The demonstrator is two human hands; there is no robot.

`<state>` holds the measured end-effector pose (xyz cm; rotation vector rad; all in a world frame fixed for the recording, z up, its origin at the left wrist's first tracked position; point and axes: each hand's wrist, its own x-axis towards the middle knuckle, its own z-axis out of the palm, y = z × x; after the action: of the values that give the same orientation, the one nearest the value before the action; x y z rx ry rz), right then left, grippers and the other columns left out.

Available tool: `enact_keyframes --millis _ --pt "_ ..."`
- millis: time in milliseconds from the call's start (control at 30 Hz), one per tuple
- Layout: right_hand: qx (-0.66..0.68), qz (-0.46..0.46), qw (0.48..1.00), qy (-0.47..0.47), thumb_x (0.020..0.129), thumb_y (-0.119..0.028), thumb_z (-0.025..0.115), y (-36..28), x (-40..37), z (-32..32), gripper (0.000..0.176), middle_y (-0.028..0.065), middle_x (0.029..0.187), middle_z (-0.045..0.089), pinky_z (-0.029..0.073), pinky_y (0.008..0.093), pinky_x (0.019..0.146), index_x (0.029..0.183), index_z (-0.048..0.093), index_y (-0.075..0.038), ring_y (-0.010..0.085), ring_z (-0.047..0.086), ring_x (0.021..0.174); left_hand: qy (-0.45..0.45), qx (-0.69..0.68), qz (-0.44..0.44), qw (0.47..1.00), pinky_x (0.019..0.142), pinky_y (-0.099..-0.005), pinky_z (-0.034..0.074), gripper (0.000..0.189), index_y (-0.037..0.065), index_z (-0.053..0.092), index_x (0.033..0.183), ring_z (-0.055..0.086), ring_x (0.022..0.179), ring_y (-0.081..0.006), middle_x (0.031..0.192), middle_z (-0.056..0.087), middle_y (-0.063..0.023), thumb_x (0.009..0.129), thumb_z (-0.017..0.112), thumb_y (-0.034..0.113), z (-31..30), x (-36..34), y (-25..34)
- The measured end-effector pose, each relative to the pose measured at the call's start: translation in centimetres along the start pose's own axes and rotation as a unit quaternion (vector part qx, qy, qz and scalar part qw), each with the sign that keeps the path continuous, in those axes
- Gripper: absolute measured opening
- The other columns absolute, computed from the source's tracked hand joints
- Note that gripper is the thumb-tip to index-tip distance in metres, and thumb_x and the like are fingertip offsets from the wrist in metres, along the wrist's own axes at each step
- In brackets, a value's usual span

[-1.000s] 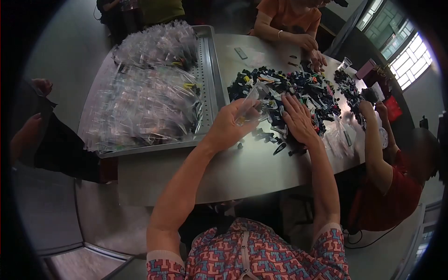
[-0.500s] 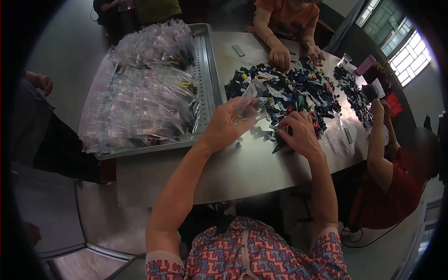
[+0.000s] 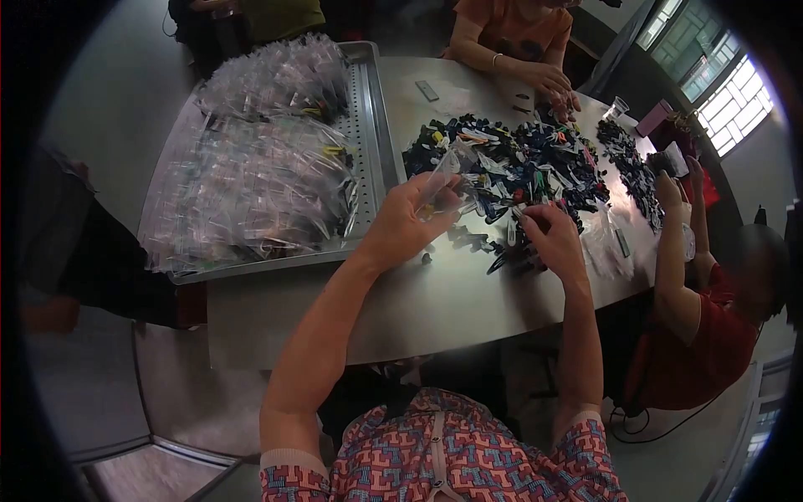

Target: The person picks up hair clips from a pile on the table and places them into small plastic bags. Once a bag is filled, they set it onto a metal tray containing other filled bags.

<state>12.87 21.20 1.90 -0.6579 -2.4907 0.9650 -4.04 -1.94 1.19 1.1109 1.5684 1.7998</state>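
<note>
My left hand (image 3: 400,224) is closed on a small clear plastic bag (image 3: 441,177), held upright above the table with a few small pieces showing through it. To its right, my right hand (image 3: 555,241) is at the near edge of a pile of small dark, white and coloured pieces (image 3: 493,163). Its thumb and fingertips are pinched together, and I cannot tell what lies between them. Just left of those fingertips is a slim pale piece (image 3: 512,230), with dark pieces (image 3: 499,261) below it.
A perforated metal tray (image 3: 368,125) on the left is heaped with filled clear bags (image 3: 259,184). Loose clear bags (image 3: 609,244) lie right of the pile. One person (image 3: 514,42) works across the metal table (image 3: 335,314), another (image 3: 698,335) at the right; someone stands at left.
My right hand has lifted slightly off the pile's edge and its fingers have drawn into a pinch. My left hand stays put with the bag. The person opposite has brought their hands together.
</note>
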Motion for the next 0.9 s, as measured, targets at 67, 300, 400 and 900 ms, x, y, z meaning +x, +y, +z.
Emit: enact_keyframes --millis 67,300,400,900 --pt "-0.053 0.03 0.998 0.003 0.089 -0.019 0.071 -0.8 -0.6 0.2 0.021 0.0086 0.085 0.071 0.052 0.0297 0.075 0.1 0.072 -0.001 0.0148 0.067 0.079 0.001 0.0 0.003 1.0 0.101 -0.0282 0.047 0.047 0.002 0.055 0.135 0.058 0.108 -0.0123 0.112 0.06 -0.0045 0.09 0.068 -0.003 0.0 0.1 0.0" --pt "-0.223 0.02 0.974 0.028 0.082 -0.029 0.074 -0.8 -1.5 2.1 0.027 0.0116 0.087 0.072 0.053 0.0423 0.078 0.094 0.073 -0.004 0.0291 0.069 0.084 0.026 -0.011 0.034 0.999 0.085 -0.0269 0.05 0.045 0.003 0.06 0.131 0.059 0.095 -0.01 0.102 0.066 -0.0039 0.087 0.071 0.008 0.3 0.1 -0.4" --pt "-0.232 0.007 0.972 0.03 0.082 -0.027 0.073 -0.9 -1.3 2.5 0.023 0.013 0.088 0.071 0.052 0.0458 0.079 0.09 0.071 -0.006 0.0326 0.068 0.088 -0.002 0.016 0.006 1.0 0.1 -0.028 0.047 0.047 0.001 0.055 0.135 0.059 0.108 -0.0126 0.113 0.061 -0.005 0.09 0.068 -0.003 0.0 0.0 0.1" --pt "-0.027 -0.128 0.991 0.024 0.089 -0.012 0.071 -14.4 -2.8 -2.4 0.012 0.0089 0.09 0.069 0.051 0.0315 0.062 0.096 0.068 -0.003 0.0198 0.067 0.073 0.01 0.037 0.001 0.999 0.097 -0.0299 0.048 0.05 0.003 0.057 0.134 0.06 0.105 -0.0132 0.109 0.065 -0.0045 0.086 0.072 0.001 0.6 -0.3 0.3"
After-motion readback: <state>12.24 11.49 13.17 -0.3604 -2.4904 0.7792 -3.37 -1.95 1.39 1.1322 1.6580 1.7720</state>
